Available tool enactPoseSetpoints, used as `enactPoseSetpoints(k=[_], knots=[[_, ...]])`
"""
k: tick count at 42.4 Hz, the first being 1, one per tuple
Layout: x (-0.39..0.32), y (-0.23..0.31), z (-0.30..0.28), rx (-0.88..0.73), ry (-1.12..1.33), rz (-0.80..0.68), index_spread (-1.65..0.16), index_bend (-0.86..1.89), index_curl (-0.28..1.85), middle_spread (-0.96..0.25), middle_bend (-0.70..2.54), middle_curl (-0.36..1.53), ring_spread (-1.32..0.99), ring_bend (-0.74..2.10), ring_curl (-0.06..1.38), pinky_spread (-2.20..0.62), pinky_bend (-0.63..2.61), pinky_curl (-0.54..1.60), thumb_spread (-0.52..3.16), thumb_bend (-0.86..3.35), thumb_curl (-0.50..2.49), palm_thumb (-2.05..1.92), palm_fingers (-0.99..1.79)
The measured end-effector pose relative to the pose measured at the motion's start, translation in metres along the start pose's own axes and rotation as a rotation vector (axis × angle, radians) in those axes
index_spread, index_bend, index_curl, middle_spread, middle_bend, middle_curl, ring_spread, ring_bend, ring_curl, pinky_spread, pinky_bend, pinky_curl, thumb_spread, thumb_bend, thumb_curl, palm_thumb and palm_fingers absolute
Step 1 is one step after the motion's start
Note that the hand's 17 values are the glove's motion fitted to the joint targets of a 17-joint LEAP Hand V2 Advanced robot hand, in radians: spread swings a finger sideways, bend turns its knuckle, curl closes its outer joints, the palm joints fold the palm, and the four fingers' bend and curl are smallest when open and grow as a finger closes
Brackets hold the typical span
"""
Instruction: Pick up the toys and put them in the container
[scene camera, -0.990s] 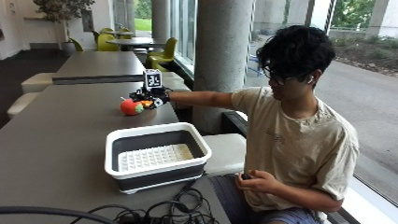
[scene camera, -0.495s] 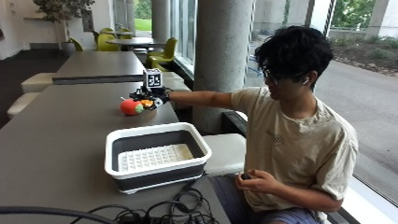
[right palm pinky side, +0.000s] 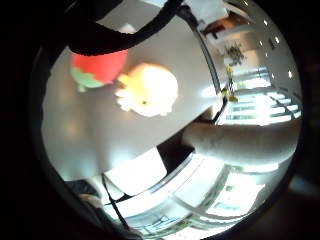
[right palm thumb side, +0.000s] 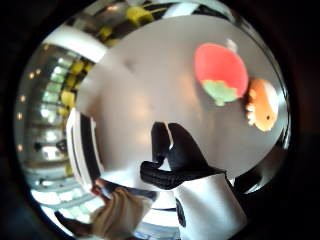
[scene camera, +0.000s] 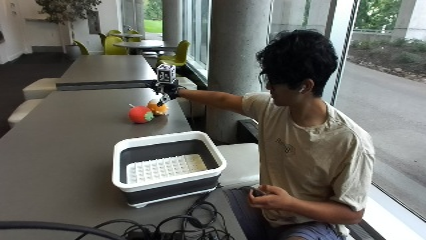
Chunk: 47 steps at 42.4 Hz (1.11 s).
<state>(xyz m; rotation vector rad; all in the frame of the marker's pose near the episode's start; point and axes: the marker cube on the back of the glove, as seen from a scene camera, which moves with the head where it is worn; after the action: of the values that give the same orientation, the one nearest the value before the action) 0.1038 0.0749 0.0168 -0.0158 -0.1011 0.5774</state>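
R hand (scene camera: 168, 90) above toys (scene camera: 148, 111), container (scene camera: 166, 167) nearby

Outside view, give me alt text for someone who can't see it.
A seated person reaches a gloved right hand over two toys on a grey table: a red strawberry toy and an orange toy side by side. Nearer the camera stands an empty white-rimmed container.

A pale beige short-sleeved T-shirt (scene camera: 313, 150) with a small dark mark on the chest is worn by the person, along with bluish patterned shorts (scene camera: 293, 231). The right hand (scene camera: 168, 89) is covered by a black glove, and a white plastic piece (right palm thumb side: 207, 205) is seen at the palm below the black-gloved fingers (right palm thumb side: 175, 150).
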Motion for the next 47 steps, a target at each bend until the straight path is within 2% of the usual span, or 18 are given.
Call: enactPoseSetpoints(k=[5,11,16,21,24,28,30,31,34,35,37,38,41,42,45,47], knots=[[0.039,0.001,0.007,-0.048,0.006,0.081,-0.26,-0.06,0.06,-0.04,0.11,0.17,-0.07,0.24,0.22,-0.03,1.06,0.38,1.25,0.01,0.17,0.06,-0.42],[0.082,0.012,0.032,-0.223,-0.109,0.333,-0.26,-0.07,0.03,-0.03,0.1,0.18,-0.06,0.25,0.24,-0.03,1.09,0.39,1.25,0.02,0.21,0.12,-0.45],[0.105,0.002,0.054,-0.202,-0.098,0.435,-0.25,-0.08,0.0,-0.03,0.09,0.18,-0.06,0.26,0.26,-0.02,1.16,0.4,1.25,0.01,0.23,0.15,-0.44],[0.096,-0.003,0.077,-0.352,-0.372,0.714,-0.26,-0.07,-0.01,-0.03,0.09,0.17,-0.05,0.27,0.28,-0.02,1.24,0.42,1.24,0.0,0.24,0.16,-0.44],[0.095,-0.01,0.084,-0.353,-0.437,0.669,-0.26,-0.07,-0.01,-0.02,0.08,0.17,-0.03,0.24,0.28,0.0,1.32,0.43,1.24,-0.01,0.25,0.16,-0.46],[0.095,-0.029,0.112,-0.378,-0.463,0.331,-0.27,-0.05,-0.01,0.0,0.03,0.15,0.0,0.22,0.29,0.03,1.45,0.46,1.24,0.02,0.27,0.24,-0.47],[0.103,-0.036,0.121,-0.373,-0.422,0.247,-0.28,0.0,0.0,0.01,0.01,0.14,0.01,0.28,0.3,0.04,1.46,0.46,1.26,0.05,0.29,0.3,-0.38],[0.11,-0.038,0.122,-0.362,-0.368,0.245,-0.28,0.01,0.01,0.01,0.01,0.13,0.01,0.32,0.31,0.05,1.46,0.46,1.27,0.06,0.29,0.31,-0.37],[0.123,-0.041,0.121,-0.31,-0.244,0.284,-0.31,0.19,0.05,0.0,0.15,0.15,0.0,0.47,0.35,0.05,1.28,0.42,1.3,0.09,0.32,0.37,-0.03],[0.118,-0.04,0.119,-0.288,-0.268,0.292,-0.31,0.26,0.08,-0.01,0.22,0.17,-0.04,0.55,0.38,0.02,1.19,0.39,1.33,0.12,0.33,0.43,0.16],[0.103,-0.04,0.112,-0.241,-0.376,0.335,-0.31,0.25,0.07,-0.03,0.23,0.18,-0.08,0.62,0.37,-0.05,1.14,0.36,1.36,0.15,0.35,0.47,0.31],[0.096,-0.04,0.107,-0.225,-0.445,0.394,-0.31,0.22,0.07,-0.06,0.27,0.19,-0.12,0.74,0.41,-0.15,1.17,0.37,1.38,0.18,0.37,0.52,0.54],[0.085,-0.041,0.091,-0.213,-0.632,0.611,-0.31,0.19,0.06,-0.1,0.3,0.21,-0.2,0.83,0.41,-0.24,1.15,0.33,1.31,0.22,0.42,0.62,0.69],[0.086,-0.039,0.087,-0.202,-0.609,0.615,-0.31,0.19,0.07,-0.11,0.31,0.22,-0.22,0.85,0.44,-0.26,1.14,0.34,1.29,0.22,0.44,0.64,0.7],[0.094,-0.031,0.077,-0.129,-0.378,0.487,-0.31,0.24,0.09,-0.15,0.37,0.25,-0.28,0.93,0.48,-0.31,1.12,0.35,1.19,0.23,0.49,0.71,0.88],[0.093,-0.027,0.068,-0.098,-0.314,0.442,-0.32,0.23,0.1,-0.17,0.37,0.26,-0.3,0.94,0.5,-0.33,1.11,0.36,1.15,0.23,0.51,0.72,0.85]])
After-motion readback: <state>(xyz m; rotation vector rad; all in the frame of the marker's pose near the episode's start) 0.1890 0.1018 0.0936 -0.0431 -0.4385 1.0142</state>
